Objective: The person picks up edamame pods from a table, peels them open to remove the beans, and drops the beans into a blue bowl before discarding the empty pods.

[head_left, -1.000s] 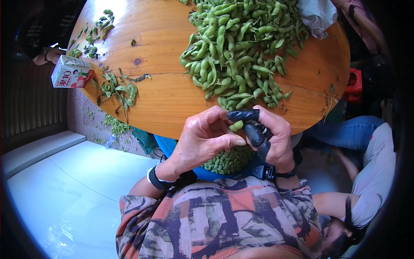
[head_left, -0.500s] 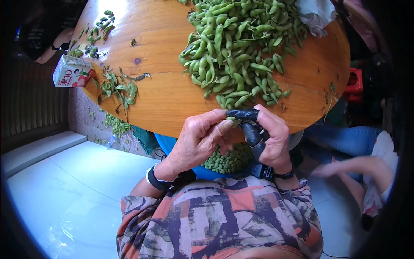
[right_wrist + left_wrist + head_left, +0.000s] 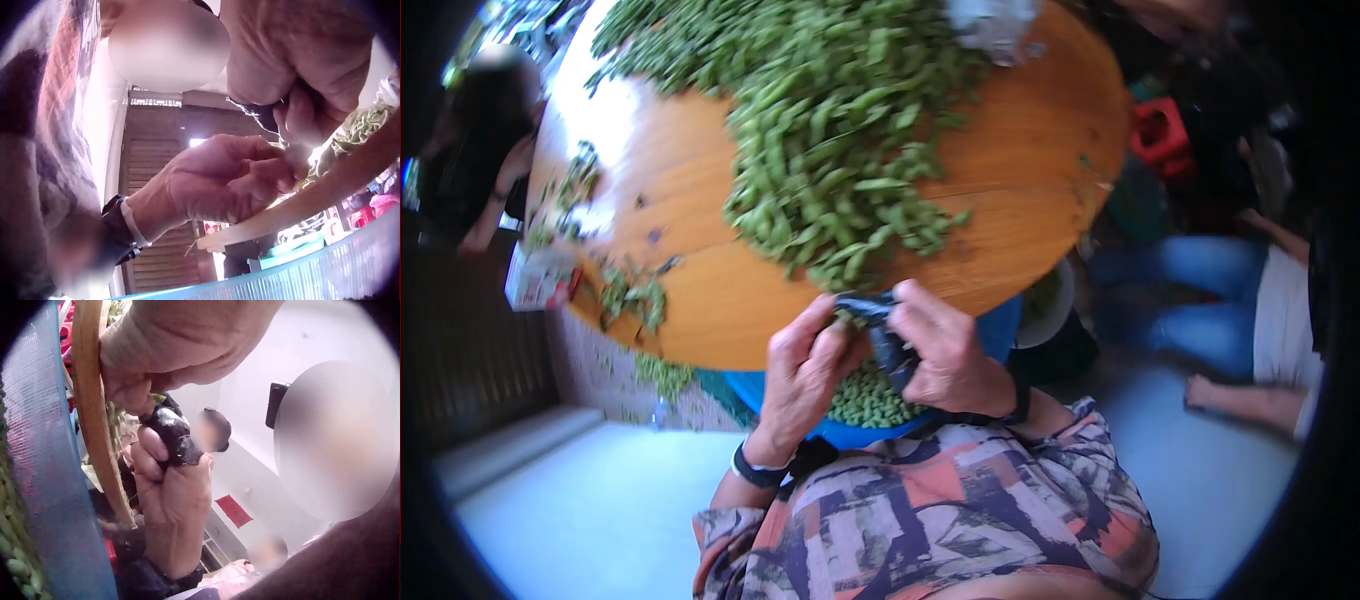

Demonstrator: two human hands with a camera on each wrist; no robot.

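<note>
Over the table's near edge, the left hand [image 3: 805, 375] pinches a small green pod [image 3: 850, 318], its thumb and forefinger meeting the right hand's wrapped fingers. The right hand [image 3: 945, 350], with black wrapping on thumb and forefinger, holds the pod's other side. In the left wrist view a bit of green [image 3: 157, 398] shows between the left hand [image 3: 175, 344] and the black-wrapped right hand [image 3: 175, 487]. The right wrist view shows both hands' fingertips together, the pod hidden. Beneath them, shelled green beans [image 3: 870, 398] lie in a blue basin [image 3: 840, 436].
A large heap of pods [image 3: 830, 150] covers much of the round wooden table [image 3: 700, 320]. At its left edge stand a carton [image 3: 540, 280] and loose husks [image 3: 632, 298]. A white bowl [image 3: 1055, 305] is right of the basin; people sit left and right.
The head view has shifted and blurred, showing more of the heap. Both hands stay together at the pod, now lower left in view. The person at the right has changed posture.
</note>
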